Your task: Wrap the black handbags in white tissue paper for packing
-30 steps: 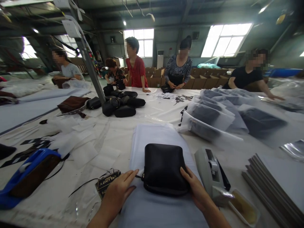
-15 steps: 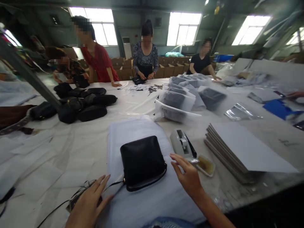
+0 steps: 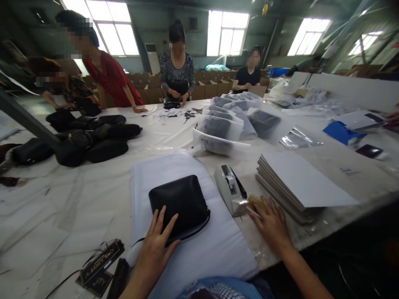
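A small black handbag (image 3: 179,193) lies flat on a stack of white tissue sheets (image 3: 224,245). My left hand (image 3: 154,247) rests on the bag's lower left part, open, fingers spread. Away to the right, my right hand (image 3: 276,226) is over a small dish with a yellowish sponge (image 3: 254,203); its fingers are stretched out and partly cover the dish. Just left of that dish stands a grey tape dispenser (image 3: 230,187). Black hang tags (image 3: 101,265) with gold lettering lie left of my left hand.
Grey boards (image 3: 305,178) are stacked at the right. Wrapped bags (image 3: 221,128) stand in rows behind, and black bags (image 3: 106,149) are piled at the left near a slanted metal post (image 3: 28,118). Several people work across the table, one handling a black bag (image 3: 171,103).
My left hand has moved from beside the tags onto the bag. My right hand has shifted from beside the bag to the sponge dish. The view has turned slightly right.
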`<action>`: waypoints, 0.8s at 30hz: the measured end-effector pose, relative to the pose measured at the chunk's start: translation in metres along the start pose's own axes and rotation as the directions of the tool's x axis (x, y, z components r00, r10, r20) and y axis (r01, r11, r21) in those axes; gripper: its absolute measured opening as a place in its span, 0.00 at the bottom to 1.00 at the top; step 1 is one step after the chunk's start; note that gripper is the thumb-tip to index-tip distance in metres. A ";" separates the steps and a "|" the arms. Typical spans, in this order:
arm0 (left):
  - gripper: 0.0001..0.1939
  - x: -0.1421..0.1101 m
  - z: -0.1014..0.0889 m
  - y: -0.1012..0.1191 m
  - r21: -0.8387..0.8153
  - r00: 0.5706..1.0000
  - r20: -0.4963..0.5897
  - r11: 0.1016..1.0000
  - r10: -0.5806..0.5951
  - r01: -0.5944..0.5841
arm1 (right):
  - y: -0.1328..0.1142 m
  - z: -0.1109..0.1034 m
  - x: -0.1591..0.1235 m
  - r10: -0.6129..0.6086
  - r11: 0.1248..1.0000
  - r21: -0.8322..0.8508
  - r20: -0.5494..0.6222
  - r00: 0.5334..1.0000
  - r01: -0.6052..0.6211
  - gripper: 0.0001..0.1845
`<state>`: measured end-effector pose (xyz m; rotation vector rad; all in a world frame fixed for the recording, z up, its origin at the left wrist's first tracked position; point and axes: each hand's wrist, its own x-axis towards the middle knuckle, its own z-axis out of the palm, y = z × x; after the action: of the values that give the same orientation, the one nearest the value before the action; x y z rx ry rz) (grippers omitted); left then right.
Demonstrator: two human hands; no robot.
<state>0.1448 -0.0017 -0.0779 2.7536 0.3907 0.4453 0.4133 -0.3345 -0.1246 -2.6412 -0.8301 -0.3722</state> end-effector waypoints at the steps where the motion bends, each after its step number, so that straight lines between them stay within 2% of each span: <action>1: 0.36 -0.001 -0.001 0.000 -0.001 1.000 0.009 1.000 -0.005 0.005 | 0.000 0.000 0.000 -0.013 1.000 -0.015 0.005 1.000 0.013 0.26; 3: 0.37 -0.002 -0.003 0.001 -0.002 1.000 0.017 1.000 -0.018 0.018 | -0.003 -0.005 0.005 -0.047 0.999 -0.027 -0.038 0.998 0.046 0.28; 5: 0.38 -0.003 -0.003 0.004 0.005 0.999 0.020 1.000 -0.030 0.030 | -0.012 -0.019 0.015 -0.096 0.995 0.001 -0.139 0.986 0.097 0.28; 9: 0.43 -0.003 0.000 0.007 0.024 0.998 0.024 0.998 -0.062 0.062 | -0.048 -0.050 0.053 -0.128 0.972 0.148 -0.329 0.936 0.185 0.23; 11: 0.45 -0.004 0.000 0.008 0.028 0.997 0.020 0.997 -0.073 0.073 | -0.074 -0.059 0.076 -0.139 0.949 0.220 -0.353 0.925 0.227 0.20; 13: 0.47 -0.005 0.001 0.008 0.029 0.997 0.021 0.997 -0.076 0.076 | -0.102 -0.060 0.103 -0.202 0.911 0.289 -0.314 0.928 0.296 0.16; 15: 0.48 -0.006 0.003 0.006 0.028 0.997 0.020 0.997 -0.075 0.074 | -0.132 -0.052 0.132 -0.308 0.856 0.363 -0.213 0.927 0.368 0.15; 18: 0.51 -0.006 0.009 -0.002 0.040 0.999 0.009 0.998 -0.047 0.046 | -0.178 -0.028 0.179 -0.472 0.772 0.464 -0.042 0.881 0.435 0.13; 21: 0.53 -0.006 0.019 -0.016 0.073 0.999 -0.006 0.997 0.036 -0.036 | -0.221 0.007 0.224 -0.571 0.755 0.445 0.083 0.817 0.482 0.10; 24: 0.47 -0.007 0.031 -0.027 0.115 0.994 -0.054 0.990 0.094 -0.088 | -0.253 0.048 0.260 -0.620 0.759 0.373 0.163 0.767 0.534 0.12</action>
<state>0.1435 0.0121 -0.1168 2.8815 0.3142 0.5451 0.4768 0.0095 -0.0163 -2.1102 -1.6725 -0.0014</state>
